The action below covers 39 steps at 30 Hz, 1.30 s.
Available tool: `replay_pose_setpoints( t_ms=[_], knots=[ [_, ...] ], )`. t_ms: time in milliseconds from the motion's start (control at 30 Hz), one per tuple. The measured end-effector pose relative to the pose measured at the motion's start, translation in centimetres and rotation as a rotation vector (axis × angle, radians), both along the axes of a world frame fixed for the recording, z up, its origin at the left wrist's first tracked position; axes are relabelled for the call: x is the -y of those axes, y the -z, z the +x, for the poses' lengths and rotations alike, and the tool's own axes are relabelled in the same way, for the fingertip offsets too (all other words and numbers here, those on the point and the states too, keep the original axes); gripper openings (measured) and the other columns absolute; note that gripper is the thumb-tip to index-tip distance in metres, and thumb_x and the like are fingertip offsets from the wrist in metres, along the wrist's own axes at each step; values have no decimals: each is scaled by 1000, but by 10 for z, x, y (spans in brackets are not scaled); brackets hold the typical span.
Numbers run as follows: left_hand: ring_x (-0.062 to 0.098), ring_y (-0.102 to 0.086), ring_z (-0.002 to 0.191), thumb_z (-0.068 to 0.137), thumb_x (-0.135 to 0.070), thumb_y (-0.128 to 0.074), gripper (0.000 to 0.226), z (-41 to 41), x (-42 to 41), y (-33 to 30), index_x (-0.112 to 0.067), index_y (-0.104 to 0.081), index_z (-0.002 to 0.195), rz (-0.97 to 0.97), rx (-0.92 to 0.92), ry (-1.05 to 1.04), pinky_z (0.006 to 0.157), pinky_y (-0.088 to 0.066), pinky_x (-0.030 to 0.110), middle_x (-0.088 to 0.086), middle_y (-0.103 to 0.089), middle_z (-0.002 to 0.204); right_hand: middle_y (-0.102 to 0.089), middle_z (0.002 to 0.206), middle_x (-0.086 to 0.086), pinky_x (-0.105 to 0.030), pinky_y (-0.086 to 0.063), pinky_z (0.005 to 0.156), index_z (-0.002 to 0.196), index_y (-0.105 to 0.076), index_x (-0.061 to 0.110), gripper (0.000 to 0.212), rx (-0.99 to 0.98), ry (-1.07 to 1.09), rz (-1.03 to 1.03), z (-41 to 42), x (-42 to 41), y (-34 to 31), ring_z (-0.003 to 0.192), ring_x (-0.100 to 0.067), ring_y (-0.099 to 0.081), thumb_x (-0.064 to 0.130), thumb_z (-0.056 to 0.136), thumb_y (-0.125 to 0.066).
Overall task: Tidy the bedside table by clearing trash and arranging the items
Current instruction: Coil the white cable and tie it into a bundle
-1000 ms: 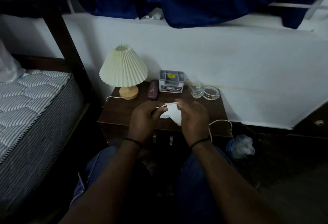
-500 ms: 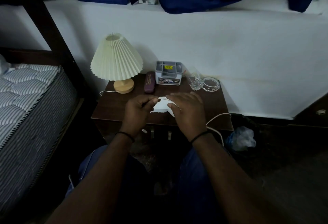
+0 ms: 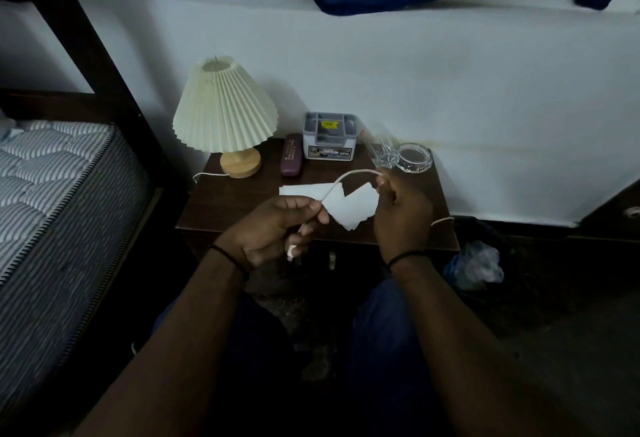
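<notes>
Both forearms bare, no sleeves visible. Thin black band (image 3: 227, 258) on left wrist; matching black band (image 3: 405, 258) on right wrist. Dark blue trousers (image 3: 384, 326) on legs.

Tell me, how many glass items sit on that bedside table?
2. A cut-glass tumbler stands at the back right, and a round glass ashtray sits just right of it, touching or nearly so. None seems hidden.

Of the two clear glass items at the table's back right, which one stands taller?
The drinking glass, left of the low, round glass ashtray and nearer the grey organizer box.
</notes>
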<state>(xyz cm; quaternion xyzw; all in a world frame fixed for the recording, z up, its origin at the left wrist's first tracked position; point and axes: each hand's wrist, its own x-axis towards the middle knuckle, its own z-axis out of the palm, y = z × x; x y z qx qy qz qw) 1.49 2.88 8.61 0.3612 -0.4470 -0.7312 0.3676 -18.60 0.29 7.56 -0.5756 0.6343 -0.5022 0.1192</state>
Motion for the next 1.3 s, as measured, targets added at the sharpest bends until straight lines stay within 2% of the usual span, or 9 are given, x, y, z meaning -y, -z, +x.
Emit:
replay_pose_setpoints(
  t_ms=[200, 367, 533, 667, 767, 933, 1067, 1167, 1300],
  knots=[
    [13, -72, 76, 97, -18, -43, 27, -2, 3, -20, -8, -67, 106, -49, -453, -261, 67, -60, 28, 5, -74, 90, -72, 109, -5, -32, -50, 90, 123, -67, 26, 35, -224, -302, 181, 10, -2, 9, 103, -23, -65, 13, 94, -52],
    [19, -70, 106, 104, -19, -32, 32, 0, 13, -29, -8, -61, 116, -100, -628, -454, 83, -59, 31, 10, -72, 115, -72, 108, -1, -36, -51, 91, 134, -57, 37, 39, -245, -533, 308, 31, -8, 8, 100, -16, -66, 21, 98, -49],
    [24, -67, 113, 102, -25, -40, 31, 0, 21, -34, -11, -67, 98, -153, -701, -624, 86, -58, 34, 11, -71, 117, -74, 106, 4, -37, -52, 90, 126, -63, 35, 31, -261, -638, 313, 43, -19, 3, 100, -14, -67, 33, 96, -55],
    [24, -65, 116, 101, -28, -40, 27, 5, 26, -30, -14, -63, 101, -204, -649, -731, 93, -55, 35, 8, -68, 119, -72, 89, 7, -39, -54, 80, 103, -67, 29, 19, -253, -687, 308, 38, -24, -12, 86, -10, -67, 38, 96, -53],
    [25, -62, 121, 104, -28, -37, 29, 5, 25, -20, -14, -62, 108, -201, -513, -793, 100, -50, 37, 12, -65, 125, -73, 85, 8, -38, -54, 79, 104, -69, 28, 18, -216, -734, 343, 33, -28, -23, 81, -7, -66, 31, 95, -53],
    [24, -70, 104, 102, -19, -48, 29, -14, 15, 4, 0, -66, 114, -306, 100, -777, 91, -54, 35, 22, -71, 110, -74, 84, 5, -39, -54, 80, 101, -72, 22, 17, -211, -771, 382, 30, -32, -29, 81, -10, -66, 20, 93, -57],
    [3, -66, 72, 100, -16, -52, 24, -16, 15, 8, -5, -73, 104, -541, 457, -555, 75, -49, 21, 4, -71, 76, -71, 79, 7, -39, -52, 74, 89, -73, 24, 11, -222, -688, 236, 23, -28, -31, 76, -8, -65, 28, 91, -63],
    [-3, -54, 57, 101, -19, -50, 29, -21, 13, 11, -18, -72, 83, -507, 445, -386, 58, -41, 15, -9, -62, 63, -71, 74, 11, -37, -53, 73, 81, -71, 25, 5, -129, -560, 164, 14, -23, -28, 73, -4, -65, 30, 81, -73],
    [11, -25, 38, 103, -39, -38, 51, -24, 11, 11, -14, -63, 67, -94, 201, -217, 42, -22, 22, 0, -30, 47, -70, 71, 13, -39, -54, 73, 81, -70, 27, 19, -27, -411, 99, 3, -13, -22, 70, -6, -66, 44, 73, -73]
  ],
)
